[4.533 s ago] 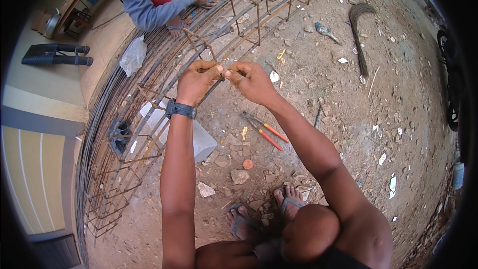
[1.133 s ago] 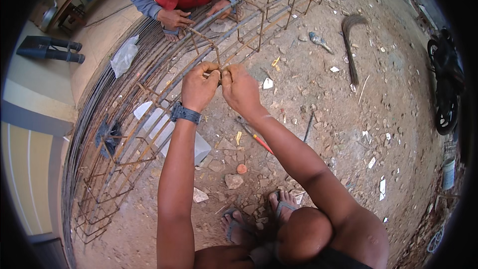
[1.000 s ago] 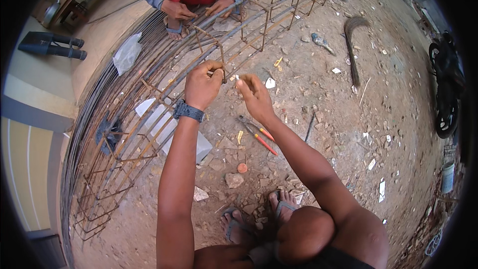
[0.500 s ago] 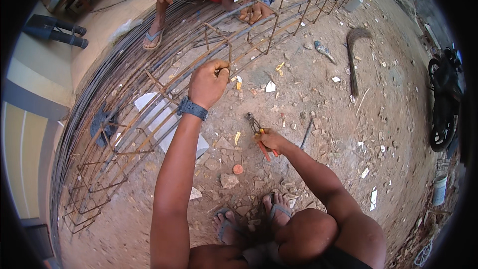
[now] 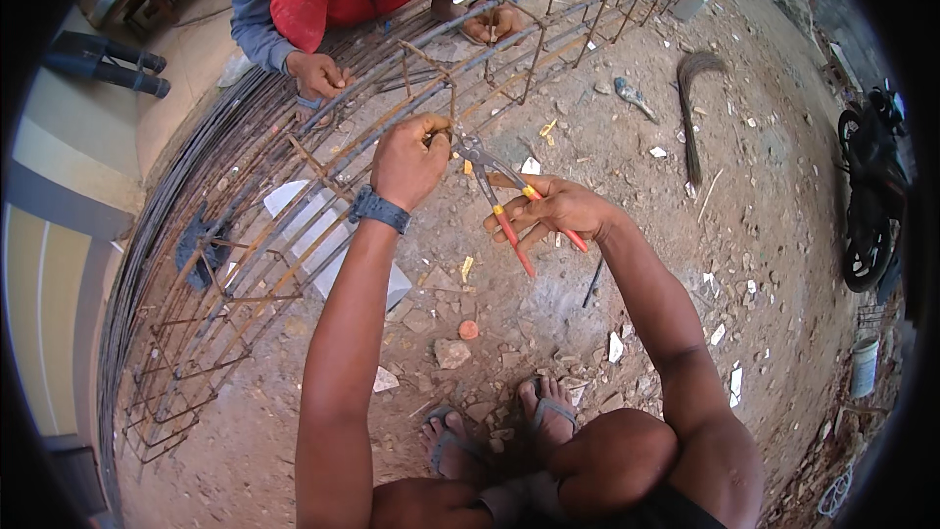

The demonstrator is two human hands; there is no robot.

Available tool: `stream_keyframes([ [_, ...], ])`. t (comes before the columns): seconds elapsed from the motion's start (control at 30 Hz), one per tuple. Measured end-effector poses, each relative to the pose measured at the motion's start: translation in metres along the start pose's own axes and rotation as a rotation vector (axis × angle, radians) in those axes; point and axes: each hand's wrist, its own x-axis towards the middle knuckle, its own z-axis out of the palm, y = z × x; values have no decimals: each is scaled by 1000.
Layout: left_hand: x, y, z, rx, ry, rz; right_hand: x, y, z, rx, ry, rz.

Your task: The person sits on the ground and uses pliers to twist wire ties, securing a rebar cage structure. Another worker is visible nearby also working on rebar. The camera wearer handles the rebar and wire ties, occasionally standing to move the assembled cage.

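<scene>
My left hand (image 5: 411, 159), with a dark watch on its wrist, is closed in a pinch at a corner of the rusty rebar cage (image 5: 392, 116). What its fingertips hold is hidden. My right hand (image 5: 558, 210) grips a pair of pincers (image 5: 501, 198) with red and yellow handles. The handles are spread apart, and the pincers' head lies right beside my left fingertips at the cage bar. Across the cage a person in red trousers squats; that person's right-side hand (image 5: 493, 24) is at a bar, the other hand (image 5: 317, 72) hangs over the bars.
Long loose steel bars (image 5: 196, 137) lie beyond the cage. A pale slab (image 5: 323, 245) sits beneath it, near a dark cloth (image 5: 199, 247). Rubble covers the dirt floor. To the right are a broom (image 5: 690, 118), a plastic bottle (image 5: 634, 98), a motorbike (image 5: 867, 191) and a bucket (image 5: 864, 367).
My right hand has brought the pincers up and forward to my left fingertips, and their handles have spread. My left hand stays put. The other person has shifted left, lowering one hand.
</scene>
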Motion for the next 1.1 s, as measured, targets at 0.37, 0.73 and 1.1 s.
stream_keyframes([
  [0.37,-2,-3,1,27,19,25,15,-8,-9,-93,-6,47],
  [0.73,-1,-1,0,41,40,33,18,-8,-4,-399,153,5],
  [1.1,-5,7,-2,107,-12,-2,15,-5,0,-366,166,-26],
])
